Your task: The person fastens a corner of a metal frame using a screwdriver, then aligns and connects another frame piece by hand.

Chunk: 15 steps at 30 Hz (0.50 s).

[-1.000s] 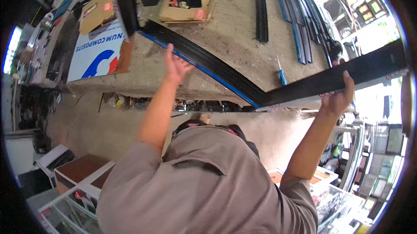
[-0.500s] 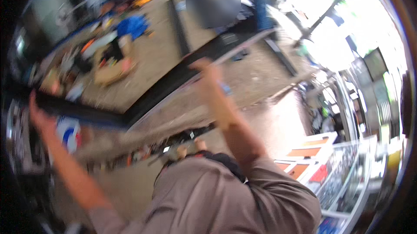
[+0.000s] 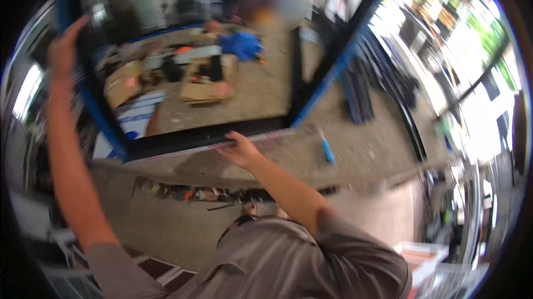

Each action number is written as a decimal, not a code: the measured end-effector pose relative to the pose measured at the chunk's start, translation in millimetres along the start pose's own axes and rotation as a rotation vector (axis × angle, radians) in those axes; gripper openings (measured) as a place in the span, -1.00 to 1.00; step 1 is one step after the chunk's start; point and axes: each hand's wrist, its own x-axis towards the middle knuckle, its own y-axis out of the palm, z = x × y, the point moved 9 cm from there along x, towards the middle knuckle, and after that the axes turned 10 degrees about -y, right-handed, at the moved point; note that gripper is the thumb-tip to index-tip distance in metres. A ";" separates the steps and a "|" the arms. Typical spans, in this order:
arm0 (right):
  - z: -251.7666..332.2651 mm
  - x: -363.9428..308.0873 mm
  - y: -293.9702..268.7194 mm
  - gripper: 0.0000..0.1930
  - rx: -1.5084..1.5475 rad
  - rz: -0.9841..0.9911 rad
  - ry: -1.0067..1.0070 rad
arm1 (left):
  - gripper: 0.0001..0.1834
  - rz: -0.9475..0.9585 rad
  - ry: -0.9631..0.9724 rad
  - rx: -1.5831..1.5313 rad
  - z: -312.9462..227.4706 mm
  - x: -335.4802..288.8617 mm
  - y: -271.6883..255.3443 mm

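A large black window frame (image 3: 205,136) with blue outer edges stands tilted over the workbench (image 3: 266,163). My left hand (image 3: 65,52) is raised at the far left and wraps round the frame's left bar. With my right hand (image 3: 240,151) I grip the bottom bar near its middle, fingers over its upper edge. A screwdriver (image 3: 327,151) with a blue handle lies on the bench to the right of my right hand.
Seen through the frame are a cardboard box (image 3: 206,91), a blue cloth or bag (image 3: 241,46) and clutter. Dark bars (image 3: 358,91) lie at the bench's right. Another person, partly blurred, is beyond the bench. Tools fill a shelf (image 3: 194,193) below the bench edge.
The frame has swung more upright, its left bar now rising along the left side. My left hand has gone up with it; my right hand has moved lower and leftward. My view has turned.
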 end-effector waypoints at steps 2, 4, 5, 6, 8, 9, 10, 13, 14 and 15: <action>-14.6 -21.3 6.6 -0.34 -0.357 -0.068 0.053 | -0.51 0.014 0.031 -0.232 -29.7 -9.0 19.4; -27.2 -29.2 -4.3 -0.17 -0.480 -0.005 0.148 | -0.47 -0.240 0.124 -0.027 -70.8 -17.9 22.1; -40.6 -35.0 -17.3 -0.15 -0.565 -0.018 0.241 | -0.45 -0.315 0.161 0.026 -74.1 -13.7 23.5; -36.3 -40.8 -32.1 -0.13 -0.646 -0.054 0.314 | -0.44 -0.249 0.110 -0.086 -89.4 -17.5 38.6; -19.7 -74.6 0.6 -0.21 -1.129 0.133 0.365 | -0.42 -0.195 0.061 -0.179 -108.7 -32.7 49.1; 3.9 -95.5 47.5 -0.29 -1.524 0.280 0.137 | -0.42 -0.212 0.070 -0.171 -115.0 -35.0 45.6; 20.6 -123.1 105.4 -0.37 -1.902 0.441 -0.131 | -0.42 -0.282 0.110 -0.182 -107.4 -34.1 41.1; 83.7 -238.1 284.0 -0.60 -1.982 0.677 -0.853 | -0.40 -0.268 0.122 -0.221 -94.0 -21.2 43.7; 109.9 -262.9 323.3 -0.67 -2.015 0.606 -1.114 | -0.40 -0.263 0.133 -0.221 -92.5 -24.4 35.7; 143.5 -279.1 353.4 -0.69 -1.938 0.529 -1.398 | -0.41 -0.229 0.108 -0.266 -92.0 -24.2 35.7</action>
